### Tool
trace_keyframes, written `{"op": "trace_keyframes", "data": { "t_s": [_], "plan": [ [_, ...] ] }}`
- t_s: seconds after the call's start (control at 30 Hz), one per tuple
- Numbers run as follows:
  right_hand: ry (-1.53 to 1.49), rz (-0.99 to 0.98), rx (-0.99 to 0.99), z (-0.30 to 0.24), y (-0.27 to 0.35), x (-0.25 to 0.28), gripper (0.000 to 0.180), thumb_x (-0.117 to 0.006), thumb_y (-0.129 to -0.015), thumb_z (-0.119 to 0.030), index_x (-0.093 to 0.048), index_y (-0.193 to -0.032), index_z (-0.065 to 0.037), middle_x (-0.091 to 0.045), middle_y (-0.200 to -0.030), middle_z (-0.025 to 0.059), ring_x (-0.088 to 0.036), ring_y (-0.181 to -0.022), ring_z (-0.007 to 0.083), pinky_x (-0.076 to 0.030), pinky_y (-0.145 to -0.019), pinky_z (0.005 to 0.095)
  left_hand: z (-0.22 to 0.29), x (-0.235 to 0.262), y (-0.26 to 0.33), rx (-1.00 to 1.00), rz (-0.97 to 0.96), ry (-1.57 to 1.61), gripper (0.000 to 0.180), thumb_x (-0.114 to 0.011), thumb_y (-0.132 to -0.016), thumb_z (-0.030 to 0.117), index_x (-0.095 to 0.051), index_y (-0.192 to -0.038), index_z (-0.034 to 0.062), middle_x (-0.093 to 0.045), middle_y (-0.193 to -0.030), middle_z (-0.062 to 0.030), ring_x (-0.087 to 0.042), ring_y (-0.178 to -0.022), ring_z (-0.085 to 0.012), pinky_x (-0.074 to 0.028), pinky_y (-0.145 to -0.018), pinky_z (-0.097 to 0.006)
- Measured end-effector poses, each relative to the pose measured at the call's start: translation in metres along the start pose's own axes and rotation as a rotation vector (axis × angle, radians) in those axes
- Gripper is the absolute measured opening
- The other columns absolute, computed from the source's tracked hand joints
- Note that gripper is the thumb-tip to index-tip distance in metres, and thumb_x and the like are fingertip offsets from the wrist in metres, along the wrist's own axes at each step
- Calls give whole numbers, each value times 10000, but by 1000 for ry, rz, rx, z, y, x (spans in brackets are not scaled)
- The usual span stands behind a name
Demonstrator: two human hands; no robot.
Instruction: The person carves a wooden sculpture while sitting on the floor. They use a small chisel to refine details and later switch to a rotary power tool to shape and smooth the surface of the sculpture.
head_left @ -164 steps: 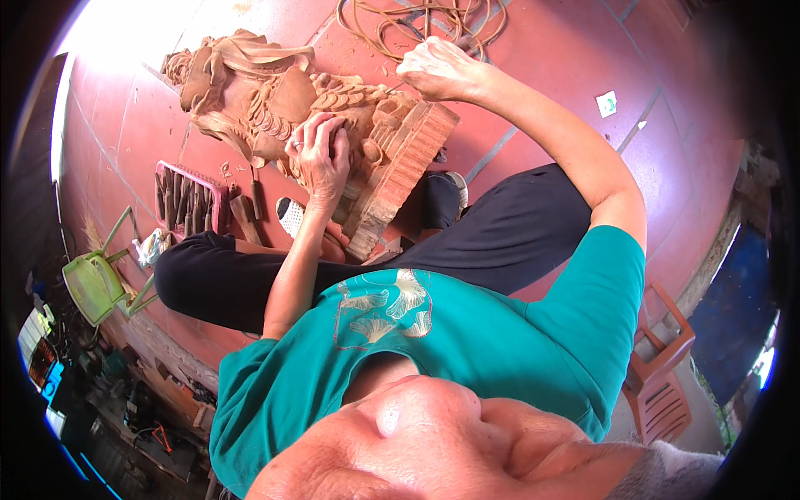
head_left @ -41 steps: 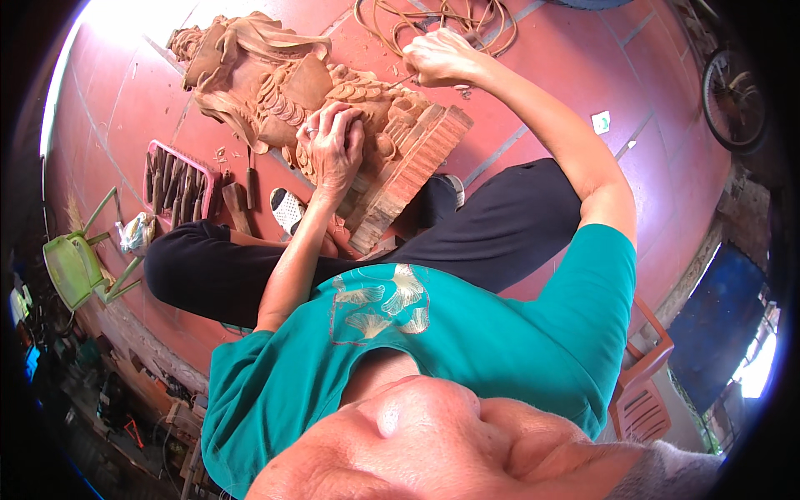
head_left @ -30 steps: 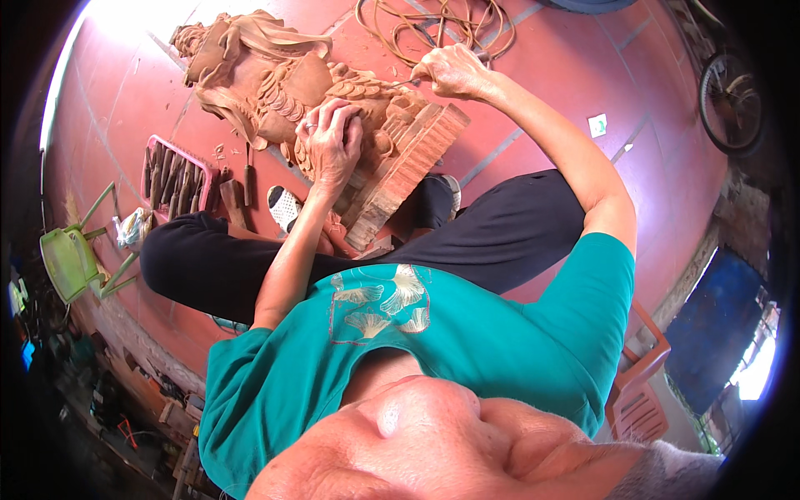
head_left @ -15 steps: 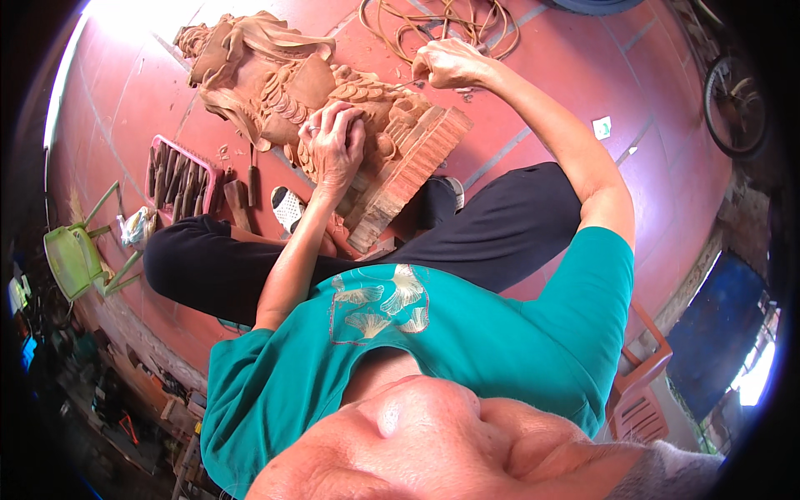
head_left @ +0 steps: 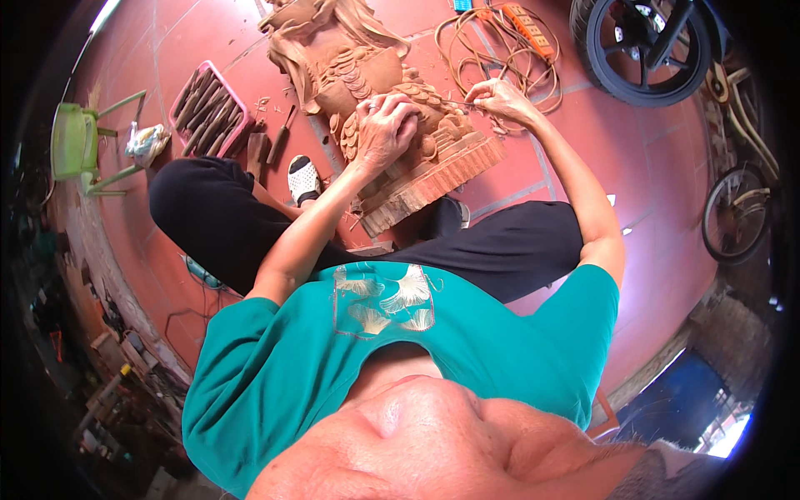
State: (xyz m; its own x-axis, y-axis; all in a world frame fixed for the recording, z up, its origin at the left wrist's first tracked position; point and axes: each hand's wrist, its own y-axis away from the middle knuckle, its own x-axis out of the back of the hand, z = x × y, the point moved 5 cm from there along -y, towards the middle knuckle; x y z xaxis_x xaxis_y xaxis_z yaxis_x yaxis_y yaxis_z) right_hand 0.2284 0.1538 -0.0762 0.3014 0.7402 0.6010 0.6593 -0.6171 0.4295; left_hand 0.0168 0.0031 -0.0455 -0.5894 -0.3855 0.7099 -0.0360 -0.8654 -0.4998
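The largest surface I see is the red tiled floor (head_left: 658, 275), spread under everything. The wearer's teal T-shirt (head_left: 500, 333) fills the lower middle of my frame, with black trousers (head_left: 525, 237) folded cross-legged above it. The carved wooden statue (head_left: 375, 75) lies on the floor at upper centre, its stepped base (head_left: 437, 187) toward the legs and its other end cut off by the upper edge. At upper right I have a black motorcycle wheel (head_left: 607, 82), with a smaller bicycle wheel (head_left: 733, 212) at the right. A green plastic chair (head_left: 75, 142) stands at the left, near a pink tray (head_left: 239, 133) packed with wooden-handled tools (head_left: 204, 112). Right of the statue lies a tangled cord (head_left: 518, 71) with an orange power strip (head_left: 529, 32). The left hand (head_left: 386, 129) rests on the carving with bent fingers; I cannot tell whether its grip is clamped on anything. The right hand (head_left: 502, 102), beyond the statue's far side, has its grip closed on a slim tool (head_left: 457, 102) pointing at the carving. A white slipper (head_left: 303, 179) sits left of the base, and beside the tray lie a wooden block (head_left: 257, 157) and a dark-handled tool (head_left: 280, 143).
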Motion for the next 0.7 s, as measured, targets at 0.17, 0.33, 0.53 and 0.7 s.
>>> {"op": "trace_keyframes", "data": {
  "t_s": [0.17,0.33,0.53,0.7],
  "plan": [
    [-12,55,101,-40,-9,26,261,-602,-907,-225,-739,-1071,-75,-733,-865,99,-696,-801,182,-528,-766,346,-2,1,6,-36,62,20,132,-679,-814,156,-680,-945,143,-650,-1026,0,-584,-1033,-219,-358,-925,-400],
    [-21,335,185,-104,11,50,258,-552,-950,-195,-697,-1109,-53,-694,-849,66,-647,-731,142,-508,-707,311,0,6,16,-19,99,70,134,-672,-826,143,-684,-959,143,-670,-1057,-6,-591,-1103,-235,-396,-945,-411],
    [-56,256,167,-159,10,12,206,-556,-970,-153,-611,-1074,16,-646,-785,66,-649,-656,131,-545,-603,272,18,28,23,154,77,393,210,-659,-892,153,-645,-1094,98,-673,-1046,-64,-635,-1040,-226,-493,-860,-373],
    [-81,298,343,-200,12,-14,315,-665,-897,-272,-651,-1013,20,-705,-868,142,-693,-797,204,-543,-702,338,40,34,29,643,-10,1164,301,-572,-1001,213,-519,-1241,39,-628,-965,-57,-634,-809,-105,-522,-682,-271]
  ]
}}
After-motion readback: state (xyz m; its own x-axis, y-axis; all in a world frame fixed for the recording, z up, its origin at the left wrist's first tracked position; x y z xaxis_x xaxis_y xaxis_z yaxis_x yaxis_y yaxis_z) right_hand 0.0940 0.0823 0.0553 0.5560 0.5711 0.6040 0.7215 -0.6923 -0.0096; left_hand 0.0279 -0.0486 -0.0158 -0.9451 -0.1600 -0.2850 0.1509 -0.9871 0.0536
